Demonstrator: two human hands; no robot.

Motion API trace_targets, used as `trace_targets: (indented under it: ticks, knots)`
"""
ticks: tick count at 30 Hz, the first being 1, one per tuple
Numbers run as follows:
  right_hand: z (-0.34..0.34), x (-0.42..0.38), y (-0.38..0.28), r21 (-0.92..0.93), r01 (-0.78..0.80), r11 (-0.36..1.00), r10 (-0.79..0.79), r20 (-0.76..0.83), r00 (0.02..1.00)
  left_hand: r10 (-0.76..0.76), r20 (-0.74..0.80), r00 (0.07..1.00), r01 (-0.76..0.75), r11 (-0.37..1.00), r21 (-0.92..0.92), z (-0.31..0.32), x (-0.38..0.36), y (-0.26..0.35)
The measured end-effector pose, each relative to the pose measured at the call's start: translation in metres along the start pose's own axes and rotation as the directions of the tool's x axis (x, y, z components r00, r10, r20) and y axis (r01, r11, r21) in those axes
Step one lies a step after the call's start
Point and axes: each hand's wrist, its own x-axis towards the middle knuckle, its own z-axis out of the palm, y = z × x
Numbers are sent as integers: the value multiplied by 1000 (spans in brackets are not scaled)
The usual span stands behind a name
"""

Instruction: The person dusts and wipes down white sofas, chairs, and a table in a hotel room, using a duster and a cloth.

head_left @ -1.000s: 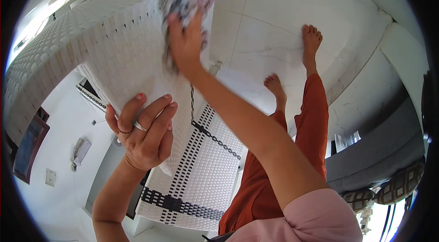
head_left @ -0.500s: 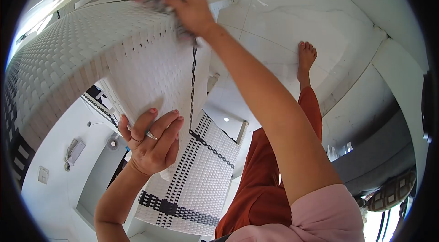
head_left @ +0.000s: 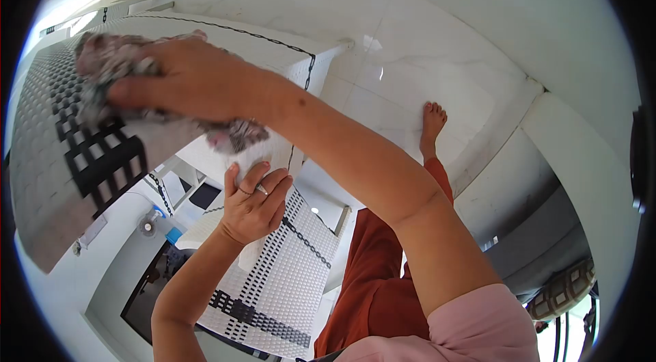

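My right hand [head_left: 181, 82], fingers closed, presses a crumpled patterned cloth [head_left: 113, 71] onto the top of a white woven shelf [head_left: 41, 184] with black strips. Part of the cloth hangs down past my wrist, over the shelf's near side. Lower down, my left hand [head_left: 254, 208] has its fingers bent around the edge of a white woven panel. A ring shows on one finger. That panel is mostly hidden by my hand and the cloth. Beneath, another white woven panel [head_left: 294, 300] with black bands tilts away.
A dark chain [head_left: 307, 246] runs along the lower panel, and a second chain [head_left: 225, 25] borders the upper shelf. My bare foot [head_left: 433, 123] stands on the glossy tiled floor [head_left: 389, 54]. Grey seating [head_left: 547, 252] is at right; a fan [head_left: 147, 225] is at lower left.
My right hand has swept the cloth leftward and nearer across the upper shelf. The view has shifted, and my left hand keeps its bent grip near the panel.
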Motion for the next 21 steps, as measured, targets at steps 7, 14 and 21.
trace_targets:
  ticks: [7, 14, 21]
  knots:
    - [-61, -46, 104, -239, -574, 783, 530, -227, 817, -35, -91, 995, 30, 998, -55, -5, -4, 0]
    - [22, -3, -58, 44, -534, 844, 536, -75, 841, -66, -115, 991, 61, 997, -43, -8, -21, -13]
    - [130, 134, -195, -38, -228, 973, 230, 228, 946, 36, -67, 997, -44, 990, -135, -7, -57, -28]
